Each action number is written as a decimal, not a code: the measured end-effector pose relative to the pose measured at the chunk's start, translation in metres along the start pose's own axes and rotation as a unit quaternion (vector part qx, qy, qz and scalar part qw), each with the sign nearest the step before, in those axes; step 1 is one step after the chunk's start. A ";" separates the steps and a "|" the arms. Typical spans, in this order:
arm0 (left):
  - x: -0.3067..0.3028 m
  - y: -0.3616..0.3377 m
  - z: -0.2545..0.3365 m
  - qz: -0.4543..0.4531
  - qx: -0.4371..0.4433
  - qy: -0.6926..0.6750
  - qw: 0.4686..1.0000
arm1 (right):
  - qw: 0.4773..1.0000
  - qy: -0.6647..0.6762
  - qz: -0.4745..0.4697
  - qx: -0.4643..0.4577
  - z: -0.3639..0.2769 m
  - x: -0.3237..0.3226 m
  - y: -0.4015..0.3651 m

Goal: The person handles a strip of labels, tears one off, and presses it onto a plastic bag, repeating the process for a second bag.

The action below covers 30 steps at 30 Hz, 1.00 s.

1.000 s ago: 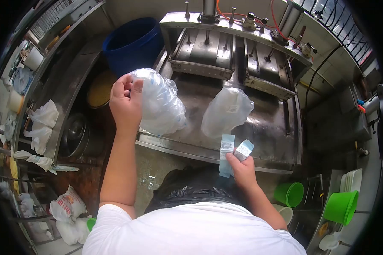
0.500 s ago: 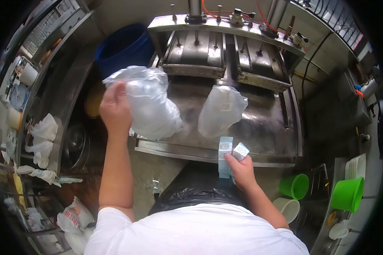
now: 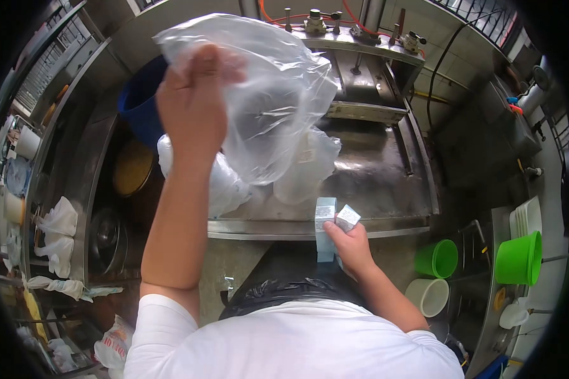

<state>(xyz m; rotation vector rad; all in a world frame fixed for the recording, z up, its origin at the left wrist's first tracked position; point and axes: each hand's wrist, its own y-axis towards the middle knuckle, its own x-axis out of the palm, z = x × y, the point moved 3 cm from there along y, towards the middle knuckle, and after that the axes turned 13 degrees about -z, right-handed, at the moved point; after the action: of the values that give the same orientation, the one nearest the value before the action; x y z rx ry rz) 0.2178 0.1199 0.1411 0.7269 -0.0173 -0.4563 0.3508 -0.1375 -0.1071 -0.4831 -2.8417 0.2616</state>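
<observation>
My left hand (image 3: 193, 104) is raised high and grips the top of a clear plastic bag (image 3: 269, 95) that hangs open and billowing in front of the machine. Below it two more filled clear bags (image 3: 224, 183) (image 3: 306, 167) lie on the steel work surface (image 3: 373, 183). My right hand (image 3: 348, 243) is at the front edge of that surface and pinches light blue paper labels (image 3: 327, 227), one long strip and one smaller folded piece.
A steel press machine (image 3: 360, 69) with hoses stands behind the surface. A blue bucket (image 3: 139, 101) and a round pan (image 3: 133, 167) are at the left. Green cups (image 3: 436, 259) (image 3: 518, 259) and a white cup (image 3: 427, 297) sit at the right. White bags lie at the lower left.
My left hand has lifted the clear bag from the steel surface up high, and the bag has opened out. My right hand stays at the front edge with the labels.
</observation>
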 end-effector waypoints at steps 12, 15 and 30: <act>0.050 -0.003 -0.069 -0.035 -0.163 -0.252 0.953 | 0.997 0.007 0.071 -0.034 0.003 -0.029 -0.011; 0.052 -0.004 -0.070 -0.051 -0.186 -0.272 0.943 | 0.998 -0.009 0.061 -0.017 0.005 -0.031 -0.007; 0.091 -0.162 -0.183 -0.351 -0.135 0.091 0.922 | 0.991 0.081 0.067 -0.078 0.004 -0.057 0.050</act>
<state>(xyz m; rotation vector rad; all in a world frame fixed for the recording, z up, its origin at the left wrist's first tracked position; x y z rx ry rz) 0.2670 0.0934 -0.1138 0.4821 0.4892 -1.0511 0.4171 -0.1113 -0.1337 -0.6949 -2.6871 0.0212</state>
